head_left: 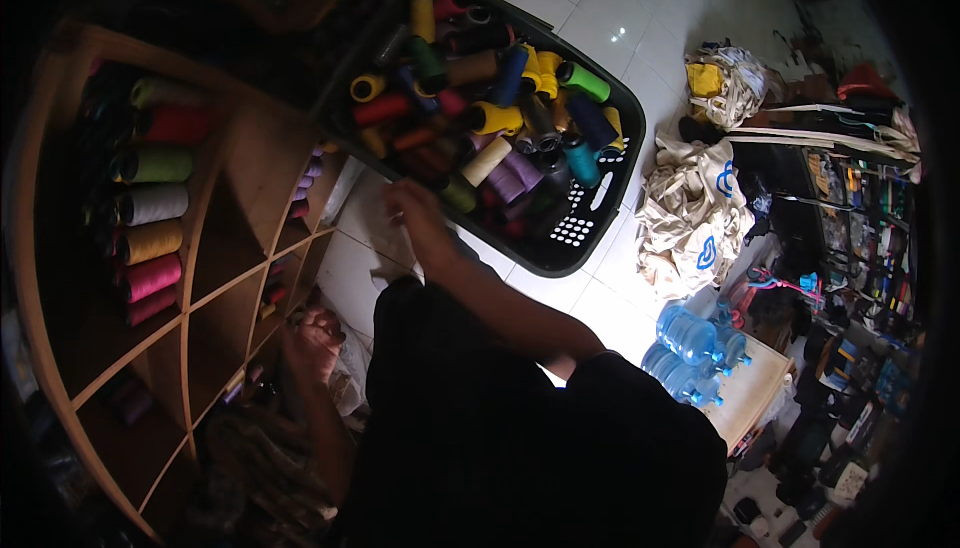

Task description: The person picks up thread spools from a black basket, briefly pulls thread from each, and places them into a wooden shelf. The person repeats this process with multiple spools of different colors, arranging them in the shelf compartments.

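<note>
A dark plastic basket (625, 108) full of thread spools stands in front of me. Among its spools are a cream spool (487, 162), a teal spool (580, 162) and a bright green spool (584, 81). My right hand (412, 213) is by the basket's near left rim, its fingers loosely apart and nothing visible in them. Lower and to the left, my left hand (316, 340) is beside the wooden shelf (190, 298). Its fingers are curled in; shadow hides what they hold, if anything.
An upper shelf compartment holds a stack of spools, including an orange spool (152, 242) and a pink spool (154, 276). On the tiled floor to the right lie cream cloth bags (690, 213). Large blue water bottles (686, 334) and a cluttered rack (860, 218) stand farther right.
</note>
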Tool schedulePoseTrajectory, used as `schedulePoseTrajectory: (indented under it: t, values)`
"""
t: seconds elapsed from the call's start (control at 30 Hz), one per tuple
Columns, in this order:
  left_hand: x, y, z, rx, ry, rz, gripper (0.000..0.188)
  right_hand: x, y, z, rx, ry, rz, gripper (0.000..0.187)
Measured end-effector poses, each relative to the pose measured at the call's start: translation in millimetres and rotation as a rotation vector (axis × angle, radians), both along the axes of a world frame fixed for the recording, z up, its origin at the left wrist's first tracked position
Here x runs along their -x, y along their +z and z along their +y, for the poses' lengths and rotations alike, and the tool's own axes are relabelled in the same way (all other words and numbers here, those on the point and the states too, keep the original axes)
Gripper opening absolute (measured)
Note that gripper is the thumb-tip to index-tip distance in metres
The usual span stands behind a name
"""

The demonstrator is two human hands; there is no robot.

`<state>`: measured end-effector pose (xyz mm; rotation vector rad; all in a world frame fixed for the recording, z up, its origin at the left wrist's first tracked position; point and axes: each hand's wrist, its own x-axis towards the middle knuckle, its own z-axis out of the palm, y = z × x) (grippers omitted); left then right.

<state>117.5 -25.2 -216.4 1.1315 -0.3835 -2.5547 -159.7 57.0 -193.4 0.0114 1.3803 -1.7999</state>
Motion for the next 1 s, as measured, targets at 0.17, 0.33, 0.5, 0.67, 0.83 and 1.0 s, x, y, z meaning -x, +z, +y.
schedulePoseTrajectory:
  t: [0.17, 0.33, 0.5, 0.67, 0.83, 1.0]
  values:
    - [-110, -83, 68, 0.22, -0.456, -1.161, 0.052, 73, -75, 66, -0.501, 0.089, 0.781, 0.021]
    - [-108, -71, 125, -0.02, -0.72, -1.1, 0.045, 122, -74, 99, -0.601, -0.044, 0.945, 0.037]
    - [-81, -50, 121, -0.068, -0.733, -1.056, 0.039, 181, -66, 73, -0.711, -0.226, 1.111, 0.046]
    - [-45, -50, 96, -0.052, -0.579, -1.064, 0.033, 199, -27, 23, -0.996, -0.185, 0.95, 0.065]
    - [-32, -92, 51, 0.146, -0.32, -1.105, 0.028, 215, -44, 16, -1.073, -0.214, 0.847, 0.059]
    - [25, -36, -1, 0.883, -0.341, -0.973, 0.029, 221, -16, 29, -0.33, -0.414, 0.431, 0.05]
